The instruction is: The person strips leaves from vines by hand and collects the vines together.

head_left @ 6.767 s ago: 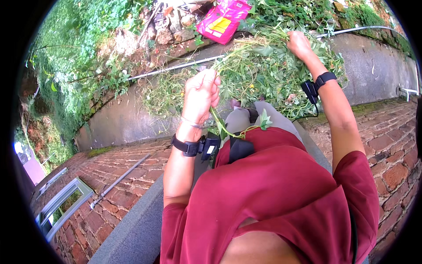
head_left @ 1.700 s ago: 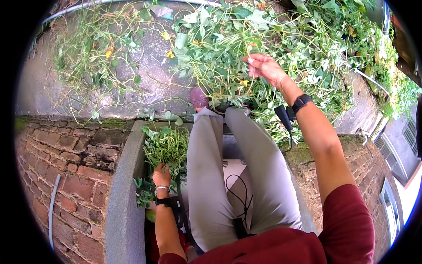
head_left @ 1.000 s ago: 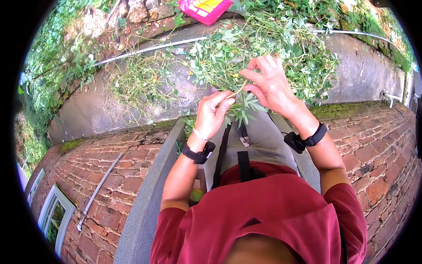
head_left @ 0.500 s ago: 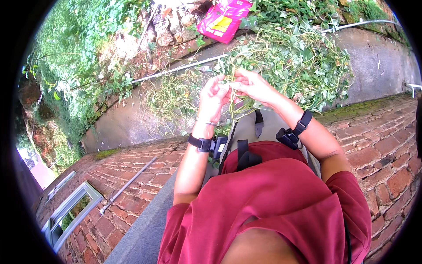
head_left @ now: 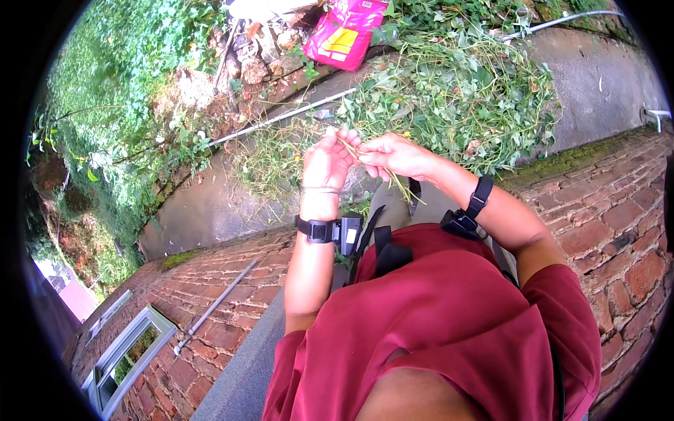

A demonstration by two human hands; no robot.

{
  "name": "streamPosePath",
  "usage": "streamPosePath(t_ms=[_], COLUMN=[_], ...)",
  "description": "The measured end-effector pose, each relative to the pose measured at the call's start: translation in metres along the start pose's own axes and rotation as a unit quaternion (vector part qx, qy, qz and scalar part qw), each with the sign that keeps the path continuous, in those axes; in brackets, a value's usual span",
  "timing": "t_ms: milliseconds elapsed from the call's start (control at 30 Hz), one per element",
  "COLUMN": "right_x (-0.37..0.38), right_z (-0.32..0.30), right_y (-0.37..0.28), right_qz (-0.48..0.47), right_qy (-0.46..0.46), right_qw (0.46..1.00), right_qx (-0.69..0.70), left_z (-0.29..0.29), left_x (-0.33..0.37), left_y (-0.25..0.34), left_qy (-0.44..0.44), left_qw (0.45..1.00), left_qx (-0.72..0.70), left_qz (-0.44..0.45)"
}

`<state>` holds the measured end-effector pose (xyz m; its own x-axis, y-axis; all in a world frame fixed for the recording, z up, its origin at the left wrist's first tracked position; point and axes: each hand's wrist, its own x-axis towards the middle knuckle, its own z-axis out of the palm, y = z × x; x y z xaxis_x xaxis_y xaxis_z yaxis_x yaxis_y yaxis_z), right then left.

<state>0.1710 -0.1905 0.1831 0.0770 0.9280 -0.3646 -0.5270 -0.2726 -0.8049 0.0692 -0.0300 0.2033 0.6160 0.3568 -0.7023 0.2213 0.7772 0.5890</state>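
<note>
A thin bunch of green-yellow vine stems [head_left: 402,186] slants between my hands, its loose ends hanging toward my lap. My right hand [head_left: 399,156] pinches the bunch near its middle between thumb and fingers. At the bunch's upper end, my left hand [head_left: 326,165] has its palm turned up and its fingers curled around the stems. Beyond both hands spreads a large heap of cut leafy vines [head_left: 470,105]. A smaller tangle of barer stems [head_left: 270,158] lies to the left, past my left hand.
A bright pink bag [head_left: 344,38] with a yellow patch lies at the far side beside rocks [head_left: 263,52]. A thin pale pipe [head_left: 281,116] runs along the concrete strip [head_left: 189,217]. Near me is a brick wall [head_left: 232,309] with a window frame [head_left: 130,358]; dense greenery covers the far left.
My left hand has moved slightly left and turned palm up. The stems, hanging nearly upright before, now slant down to the right, and my right hand has shifted slightly down and closer to me.
</note>
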Motion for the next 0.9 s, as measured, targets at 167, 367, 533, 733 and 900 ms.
streamPosePath(t_ms=[167, 367, 533, 733, 900], right_x=[-0.005, 0.012, 0.022, 0.02, -0.024], right_z=[0.004, 0.0, 0.004, 0.014, -0.023], right_y=[0.025, 0.026, -0.013, -0.014, 0.002], right_qz=[0.049, 0.04, 0.006, 0.016, -0.075], right_qy=[0.008, 0.224, 0.269, 0.258, 0.167], right_qw=[0.995, 0.965, 0.938, 0.934, 0.939], right_qx=[-0.086, 0.131, 0.22, 0.247, -0.29], left_z=[-0.027, 0.009, 0.045, 0.051, -0.065], left_x=[-0.001, -0.024, -0.036, -0.057, -0.043], left_y=[0.016, -0.012, -0.006, 0.014, 0.085], left_qy=[-0.038, -0.044, -0.092, -0.072, 0.094], left_qw=[0.986, 0.983, 0.977, 0.987, 0.975], left_qx=[-0.158, -0.172, -0.116, -0.031, 0.017], left_qz=[0.035, 0.039, 0.152, 0.138, 0.202])
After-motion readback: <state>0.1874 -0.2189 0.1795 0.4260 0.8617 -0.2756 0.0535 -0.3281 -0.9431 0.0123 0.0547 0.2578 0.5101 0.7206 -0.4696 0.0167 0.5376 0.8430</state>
